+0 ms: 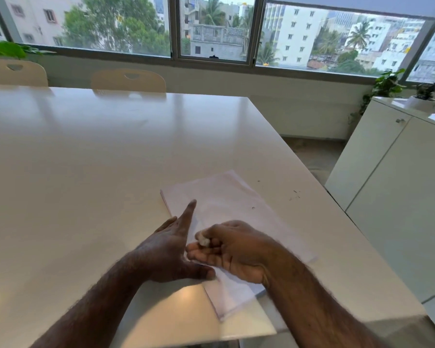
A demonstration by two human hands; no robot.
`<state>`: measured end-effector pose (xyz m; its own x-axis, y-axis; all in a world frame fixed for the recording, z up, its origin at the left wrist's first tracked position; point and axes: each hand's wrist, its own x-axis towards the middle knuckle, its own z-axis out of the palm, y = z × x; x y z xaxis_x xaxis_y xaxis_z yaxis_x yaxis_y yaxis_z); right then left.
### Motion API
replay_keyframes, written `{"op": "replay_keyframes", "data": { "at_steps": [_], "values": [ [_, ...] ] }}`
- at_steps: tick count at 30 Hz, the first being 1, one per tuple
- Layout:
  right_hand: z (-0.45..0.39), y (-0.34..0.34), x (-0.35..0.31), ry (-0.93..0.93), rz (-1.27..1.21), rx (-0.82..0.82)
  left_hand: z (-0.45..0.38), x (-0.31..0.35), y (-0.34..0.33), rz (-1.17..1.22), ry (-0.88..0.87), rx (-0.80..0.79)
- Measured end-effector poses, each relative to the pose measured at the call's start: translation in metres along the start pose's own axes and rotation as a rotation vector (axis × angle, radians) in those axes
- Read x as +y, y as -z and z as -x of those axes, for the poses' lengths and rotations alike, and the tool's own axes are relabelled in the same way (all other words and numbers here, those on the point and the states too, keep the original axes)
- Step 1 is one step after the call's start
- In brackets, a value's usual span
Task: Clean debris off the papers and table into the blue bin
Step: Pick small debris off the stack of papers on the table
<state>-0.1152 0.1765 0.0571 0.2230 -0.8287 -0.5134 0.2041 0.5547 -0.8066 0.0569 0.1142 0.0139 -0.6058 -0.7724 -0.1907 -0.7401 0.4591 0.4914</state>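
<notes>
From the head view we see the left hand (170, 249) lying edge-down on the desk (86, 172) at the left edge of the papers (226, 197), its fingers straight and pressed together, the thumb stretched onto the sheet. The right hand (232, 247) rests on the papers just beside it, fingers curled, pinching a small white lump (203, 239) (an eraser or a crumb of paper, we cannot tell which) between thumb and fingertips.

The papers' near part is covered by both hands and blurred. Dark specks of debris (294, 195) lie on the desk near its right edge, and one speck (253, 207) sits on the papers.

Two chairs (128, 81) stand at the far edge; a white cabinet (392, 184) stands right of the desk.
</notes>
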Motion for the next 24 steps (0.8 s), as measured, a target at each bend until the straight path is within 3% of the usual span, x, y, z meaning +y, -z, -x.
{"op": "replay_keyframes", "data": {
  "at_steps": [2, 5, 6, 7, 9, 11, 12, 13, 15, 17, 19, 20, 24],
  "values": [
    [-0.012, 0.006, -0.001, -0.009, -0.013, 0.118, -0.001, -0.001, 0.0, 0.0, -0.005, 0.009],
    [-0.033, 0.028, -0.016, 0.276, 0.136, 0.677, -0.001, 0.002, 0.0, 0.001, -0.009, 0.03],
    [-0.033, 0.032, -0.018, 0.317, 0.066, 0.738, 0.0, 0.002, -0.001, 0.006, -0.009, 0.025],
    [-0.031, 0.031, -0.017, 0.312, -0.045, 0.68, 0.0, 0.001, -0.001, 0.01, -0.01, 0.02],
    [-0.016, 0.011, -0.01, 0.152, -0.112, 0.328, 0.0, -0.003, -0.001, 0.004, -0.015, 0.021],
    [-0.016, -0.002, 0.003, 0.027, -0.051, 0.091, -0.001, -0.006, 0.0, -0.015, -0.014, 0.016],
    [-0.022, 0.002, 0.006, 0.057, 0.047, 0.1, -0.002, -0.006, -0.001, -0.02, -0.01, 0.015],
    [-0.028, 0.014, 0.002, 0.15, 0.131, 0.219, -0.002, -0.005, -0.001, -0.019, -0.006, 0.016],
    [-0.043, 0.056, -0.022, 0.394, 0.215, 0.665, -0.003, -0.002, -0.002, -0.015, 0.002, 0.012],
    [-0.054, 0.105, -0.043, 0.62, 0.146, 0.833, -0.002, -0.001, -0.002, -0.022, 0.01, 0.004],
    [-0.051, 0.129, -0.054, 0.532, 0.209, 1.061, -0.002, -0.001, -0.002, -0.041, -0.025, -0.016],
    [-0.048, 0.128, -0.054, 0.544, 0.237, 1.052, -0.004, -0.001, 0.0, -0.067, -0.054, -0.022],
    [-0.031, 0.081, -0.036, 0.52, 0.432, 0.748, -0.007, -0.004, 0.002, -0.172, -0.101, -0.045]
  ]
}}
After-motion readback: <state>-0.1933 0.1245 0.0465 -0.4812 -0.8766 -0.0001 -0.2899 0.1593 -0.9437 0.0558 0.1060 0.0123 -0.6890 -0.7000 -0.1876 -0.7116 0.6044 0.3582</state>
